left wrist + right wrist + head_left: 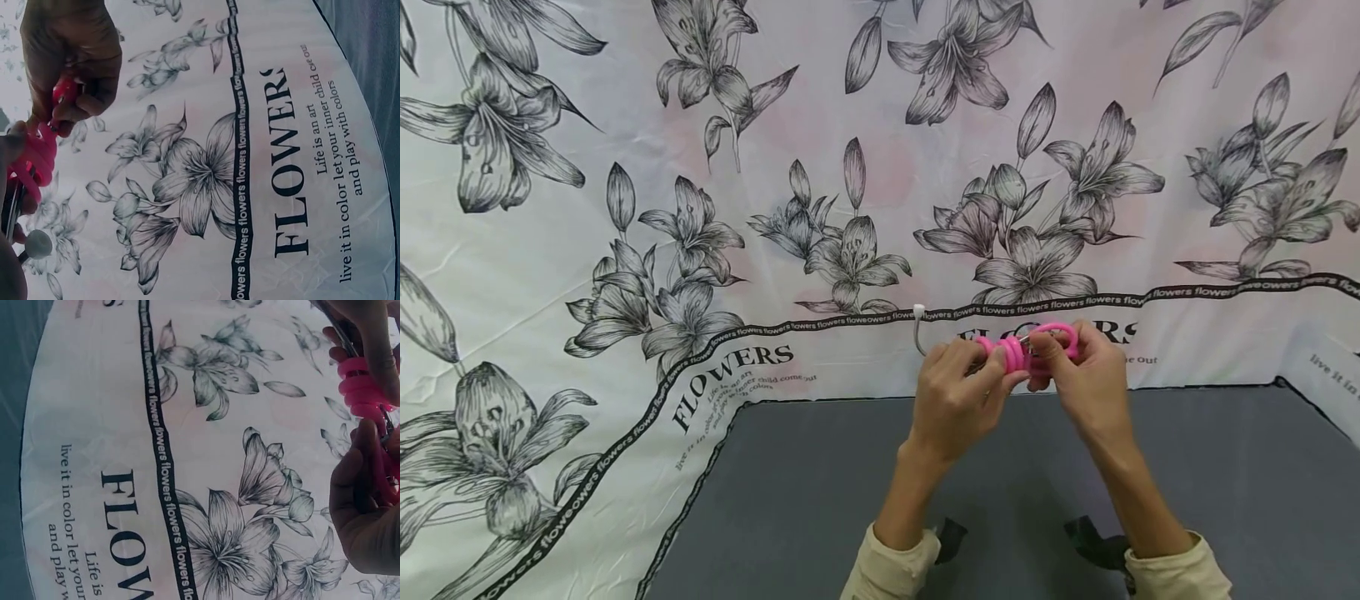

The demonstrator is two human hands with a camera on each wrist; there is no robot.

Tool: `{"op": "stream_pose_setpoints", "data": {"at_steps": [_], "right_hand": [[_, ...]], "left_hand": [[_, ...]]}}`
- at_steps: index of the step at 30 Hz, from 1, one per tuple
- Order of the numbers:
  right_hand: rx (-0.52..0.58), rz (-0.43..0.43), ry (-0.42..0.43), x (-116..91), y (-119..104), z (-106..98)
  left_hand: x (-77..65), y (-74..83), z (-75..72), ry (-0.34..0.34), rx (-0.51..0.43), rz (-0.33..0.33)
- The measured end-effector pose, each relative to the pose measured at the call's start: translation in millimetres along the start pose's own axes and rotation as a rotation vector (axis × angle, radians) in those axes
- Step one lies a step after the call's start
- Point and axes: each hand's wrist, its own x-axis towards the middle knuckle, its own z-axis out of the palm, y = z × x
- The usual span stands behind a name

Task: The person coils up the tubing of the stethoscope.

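A bright pink coil [1013, 355] is held between both hands over the far edge of the grey surface. Its rings wrap around thin metal parts, which show in the right wrist view beside the coil [362, 387]. My left hand [955, 396] grips the coil's left side. A slim grey curved rod [916, 335] with a white rounded tip [918, 310] sticks out past that hand. With thumb and fingers, my right hand [1093, 379] pinches a pink loop [1073, 337] on the right. Fingers partly hide both pieces, so their exact kind is unclear.
A white cloth [850, 367] printed with black lilies and lettering spreads behind and to the left. The dark grey surface [790, 500] lies below the hands. Dark straps [1093, 542] show near the sleeve cuffs [895, 558].
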Motion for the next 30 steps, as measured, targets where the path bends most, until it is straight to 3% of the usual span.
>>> {"op": "stream_pose_setpoints", "data": {"at_steps": [4, 7, 10, 15, 17, 25, 30], "right_hand": [[-0.098, -0.081, 0.104, -1.7, -1.4, 4.3], [-0.122, -0.144, 0.122, -3.3, -1.7, 4.8], [-0.145, -0.153, 0.082, -3.9, -2.5, 0.5], [-0.183, -0.093, -0.054, -3.5, -3.7, -8.5], [-0.201, -0.098, -0.065, -4.4, -3.8, -7.8], [-0.243, -0.213, 0.122, -8.3, -3.2, 7.2], [-0.143, -0.254, 0.094, -4.9, -2.2, 5.3]], "left_hand": [[2.2, 0.7, 0.4, 0.005, -0.032, -0.015], [2.5, 1.0, 0.3, 0.002, -0.044, -0.029], [2.0, 1.4, 1.2, -0.015, -0.039, -0.034], [0.1, 1.3, 1.5, -0.042, -0.023, -0.047], [-0.8, 0.8, 0.7, -0.042, -0.026, -0.056], [-1.0, 0.3, -0.6, -0.043, -0.044, -0.051], [-0.3, 1.5, -1.4, -0.046, -0.059, -0.063]]}}
